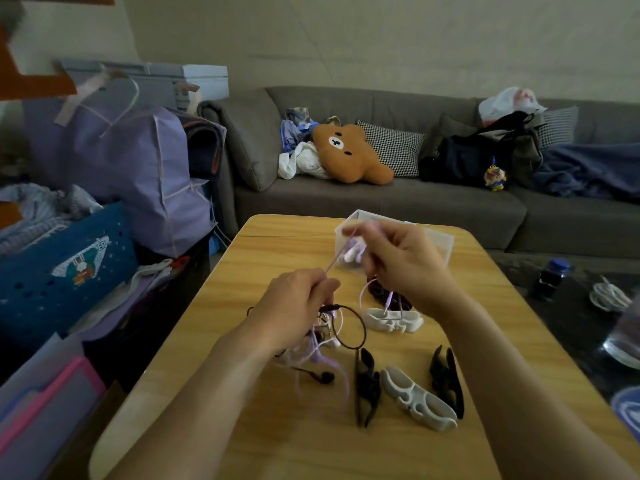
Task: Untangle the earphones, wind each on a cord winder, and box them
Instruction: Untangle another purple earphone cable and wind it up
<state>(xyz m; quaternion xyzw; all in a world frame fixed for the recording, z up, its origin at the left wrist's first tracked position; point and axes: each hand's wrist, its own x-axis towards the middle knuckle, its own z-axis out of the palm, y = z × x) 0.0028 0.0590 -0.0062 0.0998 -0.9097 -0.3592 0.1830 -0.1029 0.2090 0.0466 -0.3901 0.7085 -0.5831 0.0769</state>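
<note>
My left hand [294, 306] grips a tangle of earphone cords [322, 348], lilac, white and black, above the wooden table [242, 410]. A taut lilac cord [337, 258] runs from it up to my right hand [398, 265], which pinches that cord with white earbuds [353, 252] hanging under its fingers. A black earbud [323, 377] dangles near the tabletop. Cord winders lie on the table: a white one [394, 320] with lilac cord on it, another white one [415, 398], and two black ones [367, 386] [446, 382]. A clear box [440, 240] stands behind my right hand.
A grey sofa [381, 202] with a bear cushion [349, 154] runs behind the table. Purple bags [131, 161] and a blue crate [62, 268] stand on the left. A dark side table at right carries a bottle [550, 278] and a coiled white cable [611, 297].
</note>
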